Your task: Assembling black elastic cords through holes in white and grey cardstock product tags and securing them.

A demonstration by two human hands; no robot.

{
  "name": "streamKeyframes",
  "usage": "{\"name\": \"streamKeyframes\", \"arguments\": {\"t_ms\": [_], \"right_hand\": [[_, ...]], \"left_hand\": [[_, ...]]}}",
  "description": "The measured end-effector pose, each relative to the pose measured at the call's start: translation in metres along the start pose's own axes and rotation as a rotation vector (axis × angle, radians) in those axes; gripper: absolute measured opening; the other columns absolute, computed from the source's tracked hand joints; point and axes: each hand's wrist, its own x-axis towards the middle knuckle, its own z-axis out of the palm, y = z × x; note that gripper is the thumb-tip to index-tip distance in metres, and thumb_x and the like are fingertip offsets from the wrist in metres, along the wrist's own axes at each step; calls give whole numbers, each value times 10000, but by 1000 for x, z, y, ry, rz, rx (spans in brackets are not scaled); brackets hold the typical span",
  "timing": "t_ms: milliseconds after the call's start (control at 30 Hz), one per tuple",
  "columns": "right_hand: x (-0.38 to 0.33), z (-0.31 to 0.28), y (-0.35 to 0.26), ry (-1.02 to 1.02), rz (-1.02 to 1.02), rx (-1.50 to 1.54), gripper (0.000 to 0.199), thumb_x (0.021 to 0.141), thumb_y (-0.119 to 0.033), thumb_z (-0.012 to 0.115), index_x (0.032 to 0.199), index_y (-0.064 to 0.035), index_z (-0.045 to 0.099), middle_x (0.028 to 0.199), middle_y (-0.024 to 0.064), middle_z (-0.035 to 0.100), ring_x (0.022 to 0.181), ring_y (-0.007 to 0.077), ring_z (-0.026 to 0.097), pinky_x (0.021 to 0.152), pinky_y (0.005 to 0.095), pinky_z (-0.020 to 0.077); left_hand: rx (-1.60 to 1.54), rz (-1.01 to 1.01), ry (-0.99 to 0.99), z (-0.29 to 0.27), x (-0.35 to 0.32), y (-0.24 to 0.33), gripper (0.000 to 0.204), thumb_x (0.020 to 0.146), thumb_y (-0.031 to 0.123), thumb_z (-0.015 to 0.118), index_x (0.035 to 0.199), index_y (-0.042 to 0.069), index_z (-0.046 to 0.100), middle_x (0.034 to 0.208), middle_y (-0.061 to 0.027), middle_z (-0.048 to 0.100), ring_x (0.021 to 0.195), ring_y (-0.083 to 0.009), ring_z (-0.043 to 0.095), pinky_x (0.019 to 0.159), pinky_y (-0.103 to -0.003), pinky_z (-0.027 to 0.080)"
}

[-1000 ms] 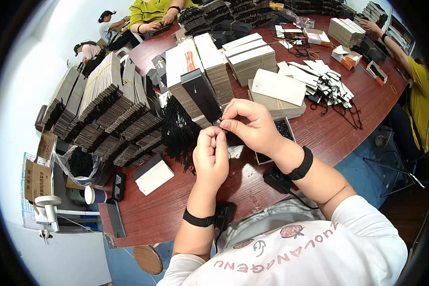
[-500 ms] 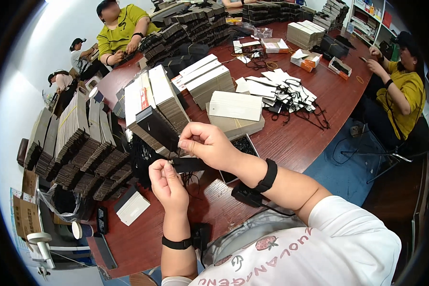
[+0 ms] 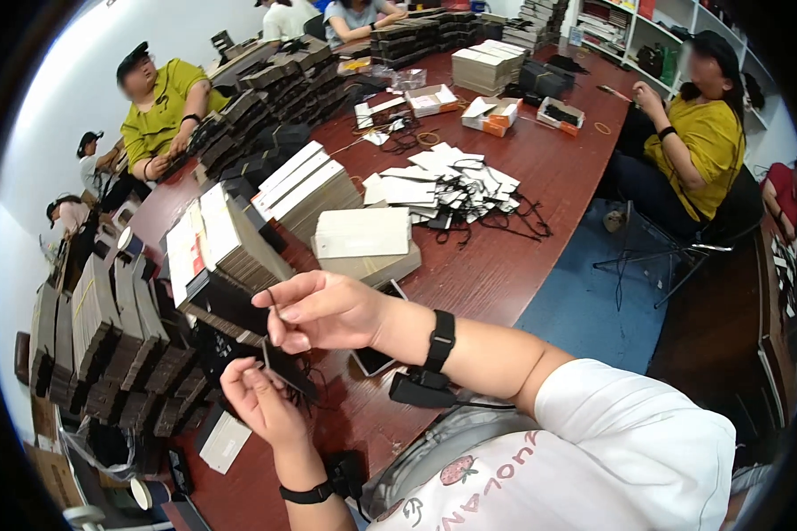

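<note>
My left hand (image 3: 264, 403) pinches the end of a dark, flat hang tag (image 3: 290, 372), which slants down to the right. Above it, my right hand (image 3: 332, 310) has thumb and forefinger closed on a thin dark cord (image 3: 273, 303). Whether that cord runs through the tag is too small to make out. Loose black cords (image 3: 317, 389) hang about the tag. Just beyond my hands stands a row of upright cards (image 3: 239, 243) with a black one at its near end. A box (image 3: 374, 358) is partly hidden behind my right forearm.
Bundled card stacks (image 3: 106, 327) crowd the left side. White tags with black cords (image 3: 456, 186) lie in a heap mid-table, near a pale card stack (image 3: 363, 234). Small open boxes (image 3: 490, 115) stand farther back. Co-workers sit around the red table (image 3: 505, 265).
The view has swung, so the table and stacks sit farther left. My hands have drawn slightly apart, the right one rising with the cord. The tag has tipped from nearly level to slanting.
</note>
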Motion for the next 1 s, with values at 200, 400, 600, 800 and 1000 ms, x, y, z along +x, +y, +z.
{"name": "streamKeyframes", "arguments": {"t_ms": [200,400,600,800,1000], "right_hand": [[3,10,9,216,-80,-428,220,877,-48,549,1073,34,607,895,129,662,599,97,573,499,195,433],[1,15,9,254,-1,-652,305,848,-28,599,1147,29,576,969,127,656,618,83,563,536,195,461],[3,15,16,198,5,-942,376,768,-59,681,1129,2,596,949,106,657,630,81,565,568,224,475],[1,16,18,142,-243,-1444,297,720,-72,676,1005,4,639,846,112,635,600,139,570,574,265,474],[3,5,15,70,-193,-1422,195,737,-67,660,917,8,649,806,98,624,662,176,583,600,275,469]], "left_hand": [[214,132,-20,-3,-2,-3,135,969,166,418,996,44,470,782,-2,479,648,-36,390,566,-163,299],[206,160,-37,4,-4,-4,262,948,75,439,1195,35,361,1029,-81,550,866,-98,503,763,-218,413],[273,240,-33,1,-5,-5,284,948,70,426,1214,31,337,1033,-91,510,916,-132,490,837,-259,411],[287,265,-24,-4,-4,-7,321,947,63,406,1249,35,301,1044,-100,488,952,-154,481,883,-299,395],[229,327,59,-6,-2,-7,289,932,39,434,1192,39,309,950,-97,497,842,-128,474,757,-258,423]]}}
